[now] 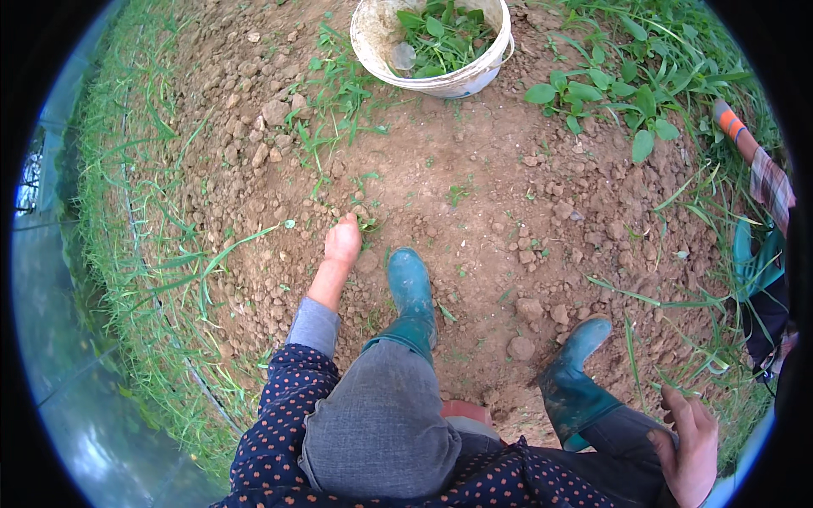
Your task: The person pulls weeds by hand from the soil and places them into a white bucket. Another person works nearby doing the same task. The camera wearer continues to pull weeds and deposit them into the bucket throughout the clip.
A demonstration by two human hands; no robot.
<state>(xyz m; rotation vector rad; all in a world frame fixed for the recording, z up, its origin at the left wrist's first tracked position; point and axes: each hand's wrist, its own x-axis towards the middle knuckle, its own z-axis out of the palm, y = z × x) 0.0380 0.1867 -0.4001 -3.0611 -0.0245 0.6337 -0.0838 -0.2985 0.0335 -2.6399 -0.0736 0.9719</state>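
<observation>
- Nine o'clock, just off centre: the left hand [343,242] is down at the soil, fingers bunched beside a small green sprig [367,225]; whether they grip it, cannot tell.
- Twelve o'clock: the white bucket [464,86], green leaves [449,41] inside!
- Four o'clock: the right hand [693,442], loosely open, nothing visible in its grasp.

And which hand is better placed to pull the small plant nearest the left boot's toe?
Probably the left hand: its fingers are at the small plant, while the right hand is beside the right leg.
</observation>
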